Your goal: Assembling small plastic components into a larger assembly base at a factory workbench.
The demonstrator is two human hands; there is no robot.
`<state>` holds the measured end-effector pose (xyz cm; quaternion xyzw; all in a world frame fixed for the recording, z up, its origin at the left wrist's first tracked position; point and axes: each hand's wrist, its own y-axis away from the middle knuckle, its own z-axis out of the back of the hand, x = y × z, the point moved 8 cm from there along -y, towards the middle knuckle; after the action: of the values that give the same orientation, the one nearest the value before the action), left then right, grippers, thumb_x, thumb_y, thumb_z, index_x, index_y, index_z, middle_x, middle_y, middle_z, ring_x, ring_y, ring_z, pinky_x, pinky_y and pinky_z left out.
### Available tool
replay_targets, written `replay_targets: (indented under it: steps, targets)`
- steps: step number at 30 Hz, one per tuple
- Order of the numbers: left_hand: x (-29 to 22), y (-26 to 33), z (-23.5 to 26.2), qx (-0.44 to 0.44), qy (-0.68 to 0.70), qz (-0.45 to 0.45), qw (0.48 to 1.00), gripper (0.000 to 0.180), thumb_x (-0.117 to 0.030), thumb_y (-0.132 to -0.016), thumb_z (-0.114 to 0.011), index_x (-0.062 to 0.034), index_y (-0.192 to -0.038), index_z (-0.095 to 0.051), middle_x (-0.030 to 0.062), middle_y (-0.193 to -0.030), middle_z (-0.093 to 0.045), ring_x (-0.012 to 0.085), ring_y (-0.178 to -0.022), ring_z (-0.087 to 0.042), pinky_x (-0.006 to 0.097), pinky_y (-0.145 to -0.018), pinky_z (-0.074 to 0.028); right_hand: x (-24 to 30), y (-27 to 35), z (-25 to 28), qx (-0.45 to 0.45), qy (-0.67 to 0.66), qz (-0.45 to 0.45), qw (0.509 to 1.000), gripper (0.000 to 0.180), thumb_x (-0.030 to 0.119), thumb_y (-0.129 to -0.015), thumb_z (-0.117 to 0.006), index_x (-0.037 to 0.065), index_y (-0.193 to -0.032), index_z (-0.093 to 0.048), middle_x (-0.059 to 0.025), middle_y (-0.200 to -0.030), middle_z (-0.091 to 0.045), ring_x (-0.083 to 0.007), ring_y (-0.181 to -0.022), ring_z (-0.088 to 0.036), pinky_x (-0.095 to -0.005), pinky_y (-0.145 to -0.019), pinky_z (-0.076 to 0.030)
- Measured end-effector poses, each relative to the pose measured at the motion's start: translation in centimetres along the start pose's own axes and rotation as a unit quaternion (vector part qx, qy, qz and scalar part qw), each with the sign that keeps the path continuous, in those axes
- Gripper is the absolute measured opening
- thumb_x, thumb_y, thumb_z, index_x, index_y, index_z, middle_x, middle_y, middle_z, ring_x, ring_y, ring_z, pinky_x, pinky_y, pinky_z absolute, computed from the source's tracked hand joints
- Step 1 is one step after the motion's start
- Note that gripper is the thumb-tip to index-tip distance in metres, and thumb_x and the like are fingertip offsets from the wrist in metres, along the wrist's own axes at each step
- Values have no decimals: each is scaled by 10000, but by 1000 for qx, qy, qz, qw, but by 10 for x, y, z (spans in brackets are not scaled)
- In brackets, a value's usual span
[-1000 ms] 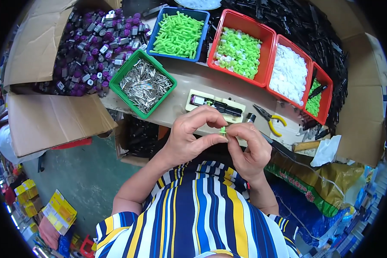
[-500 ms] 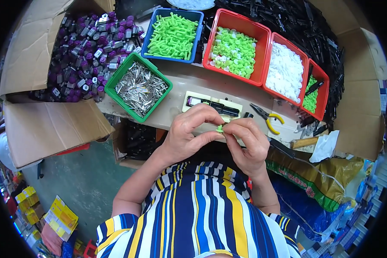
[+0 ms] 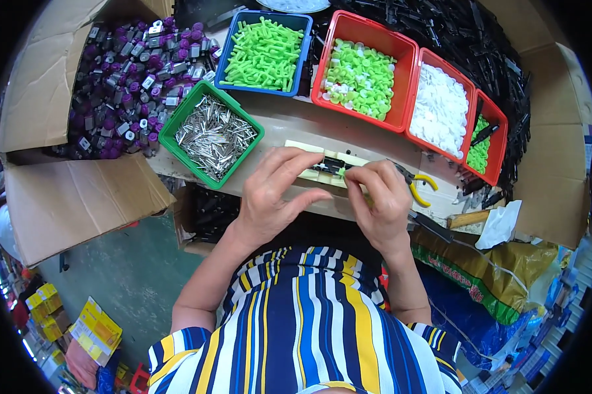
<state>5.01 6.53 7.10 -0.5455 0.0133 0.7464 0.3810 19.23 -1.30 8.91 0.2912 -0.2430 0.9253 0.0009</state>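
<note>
Head view: the left hand [image 3: 264,197] is holding thumb and forefinger wide apart by a black part [image 3: 329,164] — lying in a cream block [image 3: 298,145] on the bench [image 3: 279,121] — while the right hand [image 3: 383,203] is pinching a green piece [image 3: 341,171] near it.

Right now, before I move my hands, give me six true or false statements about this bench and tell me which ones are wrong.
1. The green bin holds metal pins. True.
2. The blue bin is full of metal pins. False: it holds green sticks.
3. A black part lies in the cream holder. True.
4. Your left hand has its thumb and index fingertips pressed together. False: they stand apart.
5. The pliers have yellow handles. True.
6. Your right hand is inside the green bin. False: its fingertips are at the cream holder.
</note>
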Motion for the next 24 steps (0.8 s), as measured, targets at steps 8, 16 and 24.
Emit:
replay_targets:
  steps: [8, 16, 24]
  targets:
    - [-8, 21, -18, 8, -205, -122, 971, 393, -61, -693, -818, -55, -1072, -716, 84, -1009, -618, 299, -1006, -575, 400, -841, -498, -8, -4, -22, 38, 10, 13, 999, 150, 22, -785, -736, 41, -913, -659, -85, -841, -591, -269, -778, -604, -374, -699, -439]
    - [3, 27, -28, 24, -237, -140, 961, 333, -94, -748, -692, -76, -1080, -719, 79, -1073, -612, 269, -1063, -564, 405, -843, -467, -8, -7, -29, 54, 26, 24, 998, 141, 36, -791, -726, 51, -913, -658, -74, -833, -580, -261, -784, -598, -379, -704, -430]
    - [5, 26, -32, 34, -264, -155, 952, 345, -92, -737, -684, -86, -1079, -721, 75, -1066, -594, 273, -1048, -565, 405, -843, -467, -6, -13, -31, 109, 40, 24, 993, 138, 41, -785, -712, 52, -907, -651, -78, -834, -564, -274, -813, -592, -390, -704, -429]
